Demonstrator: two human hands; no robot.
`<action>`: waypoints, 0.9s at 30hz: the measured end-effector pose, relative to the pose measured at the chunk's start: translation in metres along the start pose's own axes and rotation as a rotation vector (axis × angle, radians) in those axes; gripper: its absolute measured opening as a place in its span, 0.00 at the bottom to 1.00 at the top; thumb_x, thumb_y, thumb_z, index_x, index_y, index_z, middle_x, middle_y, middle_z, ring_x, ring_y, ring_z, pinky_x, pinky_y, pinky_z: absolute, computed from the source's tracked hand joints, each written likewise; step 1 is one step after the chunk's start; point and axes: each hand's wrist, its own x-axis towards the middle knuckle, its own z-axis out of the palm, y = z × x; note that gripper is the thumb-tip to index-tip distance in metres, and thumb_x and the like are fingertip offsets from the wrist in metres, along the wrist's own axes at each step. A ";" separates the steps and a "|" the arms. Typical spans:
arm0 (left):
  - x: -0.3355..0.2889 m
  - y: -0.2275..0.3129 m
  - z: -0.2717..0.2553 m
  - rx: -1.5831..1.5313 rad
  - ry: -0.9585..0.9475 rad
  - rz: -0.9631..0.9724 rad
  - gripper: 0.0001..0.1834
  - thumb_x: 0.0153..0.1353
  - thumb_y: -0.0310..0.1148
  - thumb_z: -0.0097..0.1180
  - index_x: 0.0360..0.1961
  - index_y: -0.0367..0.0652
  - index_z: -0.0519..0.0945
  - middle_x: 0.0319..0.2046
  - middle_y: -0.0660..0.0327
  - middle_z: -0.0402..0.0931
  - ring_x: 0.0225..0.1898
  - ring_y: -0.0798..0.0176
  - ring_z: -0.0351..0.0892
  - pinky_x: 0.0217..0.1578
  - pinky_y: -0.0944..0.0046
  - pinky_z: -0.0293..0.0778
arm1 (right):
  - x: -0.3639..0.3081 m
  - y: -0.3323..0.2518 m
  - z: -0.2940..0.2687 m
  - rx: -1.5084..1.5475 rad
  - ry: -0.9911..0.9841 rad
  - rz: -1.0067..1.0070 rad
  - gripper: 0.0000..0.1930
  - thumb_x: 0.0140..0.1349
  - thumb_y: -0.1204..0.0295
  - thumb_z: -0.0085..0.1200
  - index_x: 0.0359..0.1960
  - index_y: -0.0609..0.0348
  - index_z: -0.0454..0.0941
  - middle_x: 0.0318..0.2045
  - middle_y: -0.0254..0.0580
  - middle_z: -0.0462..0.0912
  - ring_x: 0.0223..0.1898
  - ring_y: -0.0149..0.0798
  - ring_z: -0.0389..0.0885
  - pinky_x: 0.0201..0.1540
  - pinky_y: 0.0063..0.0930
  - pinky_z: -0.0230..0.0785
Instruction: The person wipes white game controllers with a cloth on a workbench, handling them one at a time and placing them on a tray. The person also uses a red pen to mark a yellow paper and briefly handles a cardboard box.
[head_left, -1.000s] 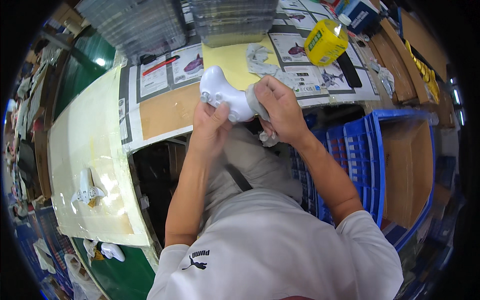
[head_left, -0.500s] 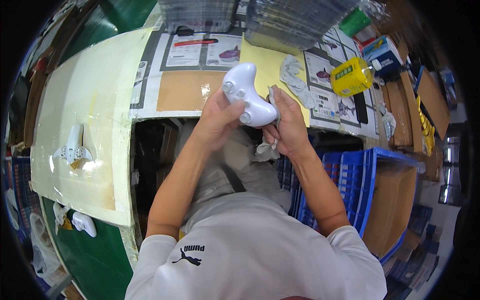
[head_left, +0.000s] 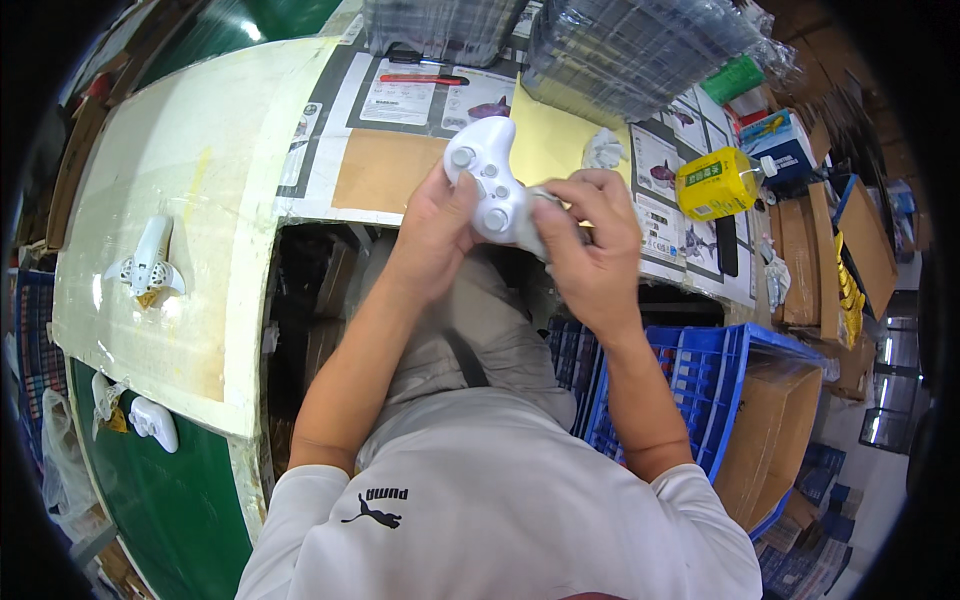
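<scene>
White gamepad (head_left: 492, 180), slanting lengthwise from far to near-right, is clamped by left hand (head_left: 437, 235) fingers, its near end seemingly pinched through pale cloth (head_left: 533, 230) by right hand (head_left: 596, 245) fingers.

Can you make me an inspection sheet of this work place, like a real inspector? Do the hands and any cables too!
Surface: worktable, covered with printed sheets and a yellow sheet.
Things in hand: white game controller, held up; pale cloth at its right end.
Clutter: crumpled white cloth, slim red tool, yellow bottle, stacked clear plastic trays.
Left hand: grips the controller, thumb on its face.
Right hand: pinches the pale cloth against the controller.
Cables: nothing seen.
Surroundings: white finned toy part on a cream table, left; blue crate holding a cardboard box, right.
</scene>
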 end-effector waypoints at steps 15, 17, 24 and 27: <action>-0.027 0.001 -0.013 -0.074 0.001 -0.035 0.31 0.81 0.46 0.44 0.75 0.37 0.62 0.64 0.57 0.75 0.63 0.61 0.78 0.64 0.57 0.74 | 0.007 0.024 0.023 0.440 -0.033 0.460 0.13 0.74 0.65 0.58 0.41 0.66 0.81 0.28 0.30 0.81 0.31 0.24 0.74 0.33 0.27 0.69; -0.025 -0.001 -0.012 -0.116 -0.032 -0.053 0.30 0.80 0.44 0.46 0.75 0.39 0.64 0.63 0.57 0.75 0.62 0.62 0.78 0.63 0.57 0.74 | 0.005 0.023 0.022 0.353 -0.021 0.381 0.14 0.74 0.64 0.58 0.45 0.65 0.81 0.29 0.37 0.81 0.32 0.28 0.76 0.37 0.28 0.72; -0.033 -0.004 0.005 0.450 0.002 0.008 0.32 0.76 0.43 0.57 0.74 0.37 0.65 0.57 0.56 0.80 0.56 0.67 0.80 0.56 0.62 0.78 | 0.003 0.029 0.048 0.302 -0.055 0.399 0.19 0.80 0.61 0.45 0.44 0.66 0.81 0.37 0.41 0.83 0.38 0.33 0.79 0.44 0.30 0.73; -0.060 0.028 0.004 0.878 0.029 -0.003 0.40 0.75 0.44 0.58 0.77 0.32 0.57 0.51 0.54 0.82 0.52 0.68 0.79 0.54 0.67 0.76 | -0.018 0.033 0.064 0.944 -0.119 0.700 0.22 0.80 0.57 0.45 0.45 0.66 0.82 0.36 0.41 0.84 0.36 0.34 0.85 0.41 0.31 0.80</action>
